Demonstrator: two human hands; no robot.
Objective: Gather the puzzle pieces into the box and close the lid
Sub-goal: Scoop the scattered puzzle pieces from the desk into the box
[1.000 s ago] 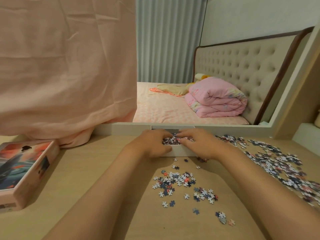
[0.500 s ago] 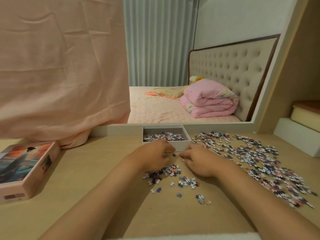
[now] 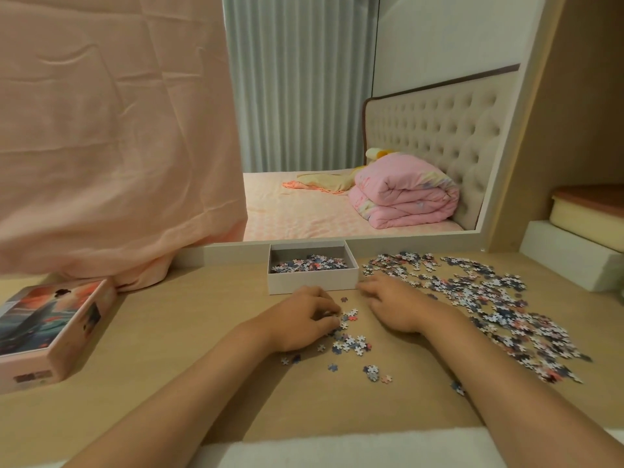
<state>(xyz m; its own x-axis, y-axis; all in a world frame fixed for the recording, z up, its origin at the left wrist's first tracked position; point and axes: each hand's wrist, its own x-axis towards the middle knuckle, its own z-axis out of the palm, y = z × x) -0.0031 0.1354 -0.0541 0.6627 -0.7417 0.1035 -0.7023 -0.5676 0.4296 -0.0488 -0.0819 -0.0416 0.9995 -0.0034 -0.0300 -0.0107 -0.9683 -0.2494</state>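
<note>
At the far left the glossy printed lid [image 3: 50, 332] lay apart on the pale wood-grain surface [image 3: 202, 332], so the step in hand was, I judge, gathering. The left hand [image 3: 304, 319] curled its fingers round some of the small cluster [image 3: 349, 341] of thin, knobbed pieces just before the white cardboard box [image 3: 312, 283], which held only a shallow layer, while the right hand [image 3: 395, 305] rested flat and relaxed, holding nothing. The next move probably called for lifting this pinch over the low wall, then sweeping in the wide scatter [image 3: 489, 305] at the right.
</note>
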